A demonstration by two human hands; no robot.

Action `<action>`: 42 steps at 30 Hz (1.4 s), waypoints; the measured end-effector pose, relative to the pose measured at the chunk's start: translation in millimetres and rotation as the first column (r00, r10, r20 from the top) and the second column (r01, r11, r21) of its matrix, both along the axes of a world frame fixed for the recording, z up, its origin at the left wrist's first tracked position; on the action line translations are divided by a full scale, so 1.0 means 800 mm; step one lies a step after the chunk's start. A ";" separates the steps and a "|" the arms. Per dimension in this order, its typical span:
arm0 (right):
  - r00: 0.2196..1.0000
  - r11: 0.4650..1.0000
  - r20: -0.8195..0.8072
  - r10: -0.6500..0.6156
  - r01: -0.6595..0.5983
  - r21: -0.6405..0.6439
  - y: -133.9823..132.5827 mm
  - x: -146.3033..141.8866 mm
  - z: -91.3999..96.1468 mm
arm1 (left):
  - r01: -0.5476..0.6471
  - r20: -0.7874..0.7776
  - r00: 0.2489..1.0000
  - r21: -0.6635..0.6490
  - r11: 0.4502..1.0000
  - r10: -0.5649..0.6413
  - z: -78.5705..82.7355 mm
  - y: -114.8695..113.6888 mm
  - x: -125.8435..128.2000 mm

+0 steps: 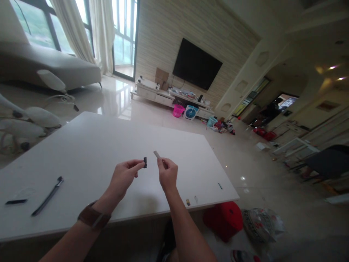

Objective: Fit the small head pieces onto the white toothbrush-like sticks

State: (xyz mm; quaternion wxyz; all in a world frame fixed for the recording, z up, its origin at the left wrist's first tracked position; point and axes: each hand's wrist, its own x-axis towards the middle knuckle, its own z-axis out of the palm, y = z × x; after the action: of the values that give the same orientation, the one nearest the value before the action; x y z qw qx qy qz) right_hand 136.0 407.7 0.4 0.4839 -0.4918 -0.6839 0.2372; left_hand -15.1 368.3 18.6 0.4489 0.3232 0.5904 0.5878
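Note:
Above the white table (95, 145) my left hand (125, 174) pinches a small dark flat piece (145, 162) between thumb and fingertips. My right hand (167, 174) is closed round a thin pale stick-like piece (157, 154) whose tip points up and left toward the dark piece. The two pieces are a short gap apart. A brown strap (94, 217) is on my left wrist.
On the table's left lie a dark pen-like tool (47, 196) and a small black strip (16, 201). Tiny bits (188, 201) and a small green piece (220, 186) lie near the right edge. A red stool (225, 218) and a bag (261, 223) are on the floor beside it.

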 end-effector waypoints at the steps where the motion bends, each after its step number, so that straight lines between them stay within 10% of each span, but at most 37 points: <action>1: 1.000 1.000 -0.007 0.025 -0.025 -0.002 0.000 0.001 -0.001 | -0.003 -0.002 1.000 -0.001 1.000 0.003 -0.001 0.000 0.000; 14: 0.985 0.989 0.092 0.144 -0.140 -0.057 -0.004 0.001 -0.004 | 0.012 -0.039 0.999 -0.016 1.000 -0.013 -0.010 0.003 0.001; 20: 0.998 0.995 0.055 -0.025 0.030 -0.094 0.009 0.011 -0.011 | -0.021 -0.022 1.000 -0.009 1.000 0.020 -0.010 0.002 0.001; 33: 0.940 0.966 0.268 0.211 -0.159 -0.202 0.019 0.014 -0.055 | -0.041 0.134 0.990 -0.036 0.998 0.046 -0.019 0.006 0.003; 42: 0.763 0.935 0.613 0.203 0.035 -0.353 0.037 0.067 -0.089 | 0.029 0.158 0.987 -0.016 0.999 -0.026 -0.023 0.003 0.007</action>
State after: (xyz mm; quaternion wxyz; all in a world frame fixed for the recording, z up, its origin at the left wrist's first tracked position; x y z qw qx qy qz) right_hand 189.2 437.2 -70.6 0.1165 -0.5879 -0.7770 0.1926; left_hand -9.7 370.6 0.4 0.5050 0.2798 0.5539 0.5999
